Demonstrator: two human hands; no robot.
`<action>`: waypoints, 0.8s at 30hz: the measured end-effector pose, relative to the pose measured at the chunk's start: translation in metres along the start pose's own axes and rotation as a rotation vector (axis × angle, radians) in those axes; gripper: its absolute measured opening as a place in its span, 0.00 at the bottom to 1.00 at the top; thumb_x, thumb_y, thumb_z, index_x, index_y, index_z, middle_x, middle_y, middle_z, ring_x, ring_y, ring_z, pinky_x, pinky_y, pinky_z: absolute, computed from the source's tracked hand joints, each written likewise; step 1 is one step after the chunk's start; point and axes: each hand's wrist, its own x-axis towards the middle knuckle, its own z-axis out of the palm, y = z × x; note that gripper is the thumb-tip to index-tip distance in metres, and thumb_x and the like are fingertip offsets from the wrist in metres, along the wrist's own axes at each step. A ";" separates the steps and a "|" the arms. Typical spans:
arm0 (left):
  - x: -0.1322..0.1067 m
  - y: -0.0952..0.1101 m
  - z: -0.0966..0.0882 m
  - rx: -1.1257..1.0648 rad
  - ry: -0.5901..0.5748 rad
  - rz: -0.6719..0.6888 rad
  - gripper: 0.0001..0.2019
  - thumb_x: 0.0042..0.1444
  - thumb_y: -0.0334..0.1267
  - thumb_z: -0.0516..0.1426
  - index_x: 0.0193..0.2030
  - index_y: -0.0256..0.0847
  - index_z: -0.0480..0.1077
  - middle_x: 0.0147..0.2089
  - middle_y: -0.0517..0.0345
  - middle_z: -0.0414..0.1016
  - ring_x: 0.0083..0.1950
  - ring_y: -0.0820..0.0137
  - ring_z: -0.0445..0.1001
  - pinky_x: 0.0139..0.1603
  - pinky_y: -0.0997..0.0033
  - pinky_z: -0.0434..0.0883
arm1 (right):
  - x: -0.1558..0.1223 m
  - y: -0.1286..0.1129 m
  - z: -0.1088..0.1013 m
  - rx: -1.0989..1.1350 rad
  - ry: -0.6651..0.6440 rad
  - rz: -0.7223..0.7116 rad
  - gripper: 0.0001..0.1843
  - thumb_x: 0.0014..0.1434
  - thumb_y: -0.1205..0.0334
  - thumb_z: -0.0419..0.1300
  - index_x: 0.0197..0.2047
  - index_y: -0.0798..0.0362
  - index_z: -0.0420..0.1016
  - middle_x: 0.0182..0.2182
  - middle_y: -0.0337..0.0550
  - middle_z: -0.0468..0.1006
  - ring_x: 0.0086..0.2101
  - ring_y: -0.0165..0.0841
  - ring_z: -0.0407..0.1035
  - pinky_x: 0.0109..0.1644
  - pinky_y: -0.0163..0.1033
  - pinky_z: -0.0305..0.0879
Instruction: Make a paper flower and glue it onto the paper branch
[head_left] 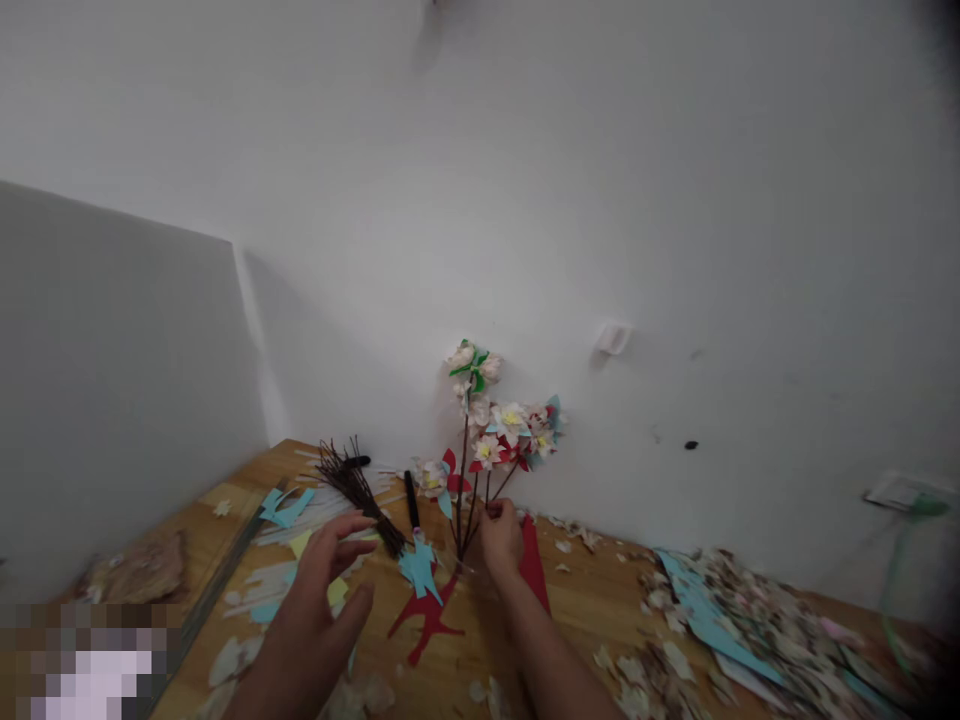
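Note:
A bunch of handmade flowers [510,422] stands upright against the wall, with pale petals, yellow centres and red, blue and green paper leaves. Their thin brown stems [463,480] come together low down on the table. My right hand [501,540] is closed at the stems, fingertips pinched on what looks like one flower stem on the right side. To the left, my left hand [326,580] hovers over the table with its fingers apart and nothing in it. Cut blue paper [420,572] and red paper scraps [431,622] lie between the hands.
A bundle of brown twigs [360,495] and a black-handled tool [412,500] lie behind my left hand. White sticks [262,590] are scattered at left. Dried petals [765,600] with a blue sheet [705,615] pile up at right. The white wall [675,250] bounds the table's back.

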 end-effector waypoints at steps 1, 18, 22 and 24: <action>0.000 -0.002 0.000 0.004 0.003 0.011 0.19 0.48 0.40 0.53 0.49 0.46 0.61 0.54 0.50 0.63 0.52 0.58 0.70 0.56 0.47 0.62 | -0.001 -0.001 -0.001 -0.010 -0.012 0.008 0.12 0.61 0.58 0.56 0.46 0.54 0.69 0.43 0.44 0.74 0.38 0.34 0.71 0.41 0.45 0.70; 0.003 -0.012 0.004 0.026 0.026 0.090 0.16 0.50 0.38 0.52 0.48 0.44 0.61 0.51 0.51 0.66 0.50 0.62 0.71 0.56 0.50 0.63 | -0.020 0.010 -0.029 0.046 0.032 0.002 0.12 0.61 0.59 0.57 0.46 0.55 0.69 0.43 0.44 0.73 0.39 0.35 0.71 0.42 0.46 0.69; 0.002 -0.009 0.004 0.020 -0.029 0.079 0.17 0.49 0.36 0.53 0.48 0.44 0.62 0.49 0.52 0.68 0.50 0.63 0.72 0.55 0.53 0.64 | -0.036 0.023 -0.045 0.156 0.078 -0.018 0.11 0.60 0.58 0.57 0.43 0.55 0.70 0.39 0.42 0.74 0.36 0.33 0.71 0.40 0.44 0.69; 0.000 -0.006 0.006 0.020 -0.054 0.062 0.17 0.48 0.36 0.54 0.47 0.44 0.62 0.48 0.52 0.69 0.49 0.63 0.72 0.55 0.53 0.64 | -0.047 0.029 -0.056 0.235 0.121 -0.018 0.10 0.60 0.58 0.57 0.41 0.55 0.71 0.37 0.40 0.75 0.34 0.32 0.71 0.38 0.43 0.69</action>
